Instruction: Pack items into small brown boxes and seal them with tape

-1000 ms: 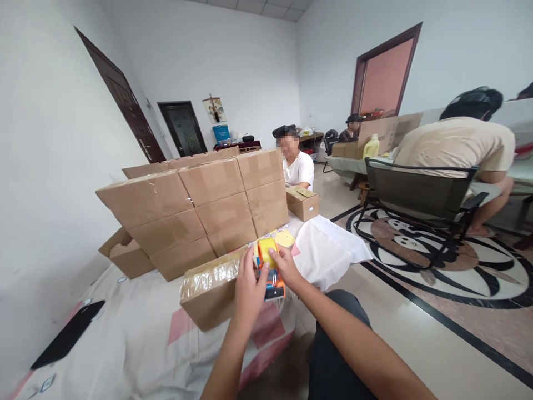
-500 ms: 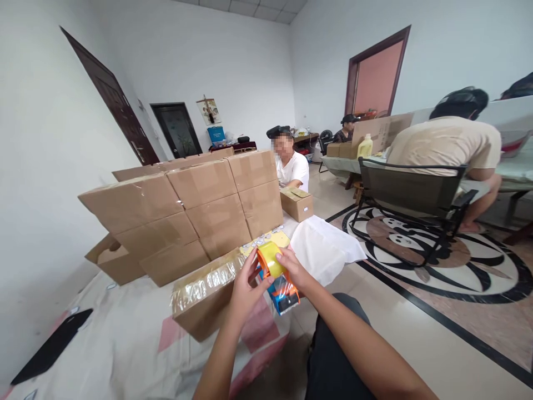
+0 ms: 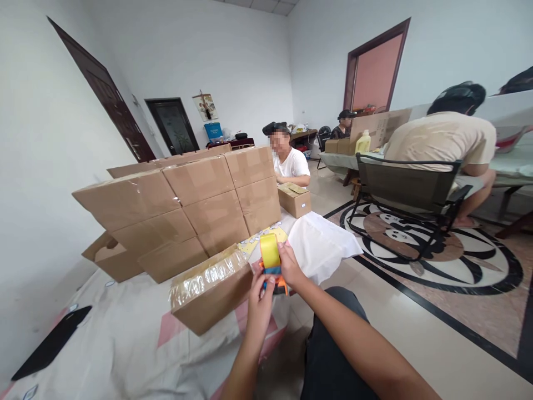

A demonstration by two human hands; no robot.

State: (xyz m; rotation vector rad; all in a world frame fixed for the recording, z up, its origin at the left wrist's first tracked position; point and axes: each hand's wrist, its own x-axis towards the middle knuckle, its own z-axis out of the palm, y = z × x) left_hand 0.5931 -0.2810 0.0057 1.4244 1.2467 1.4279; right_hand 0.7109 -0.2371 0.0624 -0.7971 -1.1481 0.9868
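A tape dispenser point(image 3: 272, 270) in blue and orange, loaded with a roll of yellow tape point(image 3: 270, 251), is held up between my two hands in front of the table. My left hand point(image 3: 261, 294) grips its lower part, thumb and fingers closed on it. My right hand point(image 3: 290, 265) holds it from the right, beside the roll. Just left of my hands a cardboard box point(image 3: 212, 297) lies on the cloth, its top covered with shiny clear tape.
Stacked cardboard boxes point(image 3: 208, 208) stand behind the taped box. A smaller box point(image 3: 295, 201) sits near a person in a white shirt point(image 3: 293, 165). A black flat sheet point(image 3: 52, 344) lies at left. Another person sits in a folding chair point(image 3: 410, 189) at right.
The dispenser has turned in my hands, with the roll now upright on top. My left hand has slid down from the roll to the lower part. My right hand stays near the roll.
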